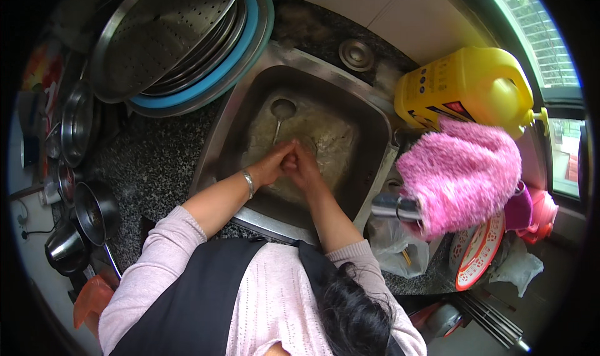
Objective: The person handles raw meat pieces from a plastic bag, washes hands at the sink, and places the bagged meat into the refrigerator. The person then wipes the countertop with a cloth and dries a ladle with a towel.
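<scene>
Both bare hands meet over the middle of a stainless steel sink. My left hand, with a silver bracelet on its wrist, is pressed against my right hand. Their fingers are folded together, and whether anything is between them is hidden. Cloudy, rippling water covers the sink floor. A metal ladle lies in it just beyond my hands, its handle running towards them. To the right, a pink fluffy cloth hangs over the chrome faucet, whose end points towards the basin.
A perforated metal pan leans on stacked basins, one with a blue rim, at back left. A yellow jug stands behind the cloth. Pans, including a black saucepan, line the left; a plastic bag and red-rimmed plate lie right.
</scene>
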Demonstrator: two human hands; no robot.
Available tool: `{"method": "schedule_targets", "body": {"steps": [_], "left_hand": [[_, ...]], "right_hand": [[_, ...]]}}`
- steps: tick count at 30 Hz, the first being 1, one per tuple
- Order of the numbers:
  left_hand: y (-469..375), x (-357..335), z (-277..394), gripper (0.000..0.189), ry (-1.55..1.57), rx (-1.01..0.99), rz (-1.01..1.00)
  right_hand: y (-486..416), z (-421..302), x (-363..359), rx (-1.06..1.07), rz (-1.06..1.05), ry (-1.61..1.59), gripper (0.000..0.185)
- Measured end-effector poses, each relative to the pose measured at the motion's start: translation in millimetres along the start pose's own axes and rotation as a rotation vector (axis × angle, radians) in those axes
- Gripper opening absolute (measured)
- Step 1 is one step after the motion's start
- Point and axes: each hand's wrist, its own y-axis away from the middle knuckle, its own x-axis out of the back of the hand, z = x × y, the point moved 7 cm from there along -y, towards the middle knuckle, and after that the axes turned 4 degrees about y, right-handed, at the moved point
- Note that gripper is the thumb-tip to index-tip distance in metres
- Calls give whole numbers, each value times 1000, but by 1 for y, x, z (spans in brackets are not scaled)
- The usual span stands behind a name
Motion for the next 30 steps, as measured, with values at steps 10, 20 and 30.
{"method": "schedule_targets", "body": {"steps": [10,20,30], "left_hand": [[47,-70,42,15,83,-364,-33],[100,-94,61,17,168,-441,-161],[143,-90,48,14,124,-429,-259]], "right_hand": [[90,-76,-87,857,318,964,19],[189,-100,-139,1446,136,1928,38],[203,-128,-121,1136,-77,1398,24]]}}
